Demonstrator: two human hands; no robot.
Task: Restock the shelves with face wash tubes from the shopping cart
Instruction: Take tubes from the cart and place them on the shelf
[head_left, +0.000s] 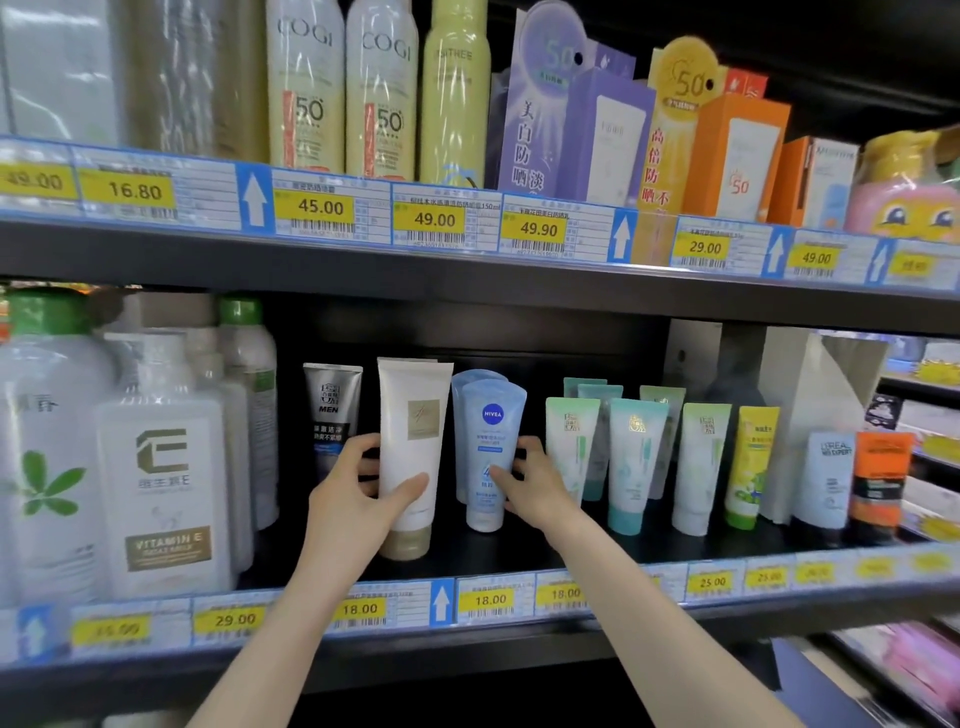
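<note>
On the middle shelf a tall white tube with a gold cap stands cap-down, and my left hand is wrapped around its lower half. Right of it stands a light blue Nivea tube with another blue tube behind it; my right hand grips its lower part, thumb across the front. A dark grey men's tube stands behind my left hand. Several mint-green and white tubes line up to the right. The shopping cart is out of view.
Large white bottles crowd the shelf's left end. A yellow-green tube, a white L'Oreal tube and an orange one stand at the right. The shelf edge carries price tags. Sunscreen cans and boxes fill the upper shelf.
</note>
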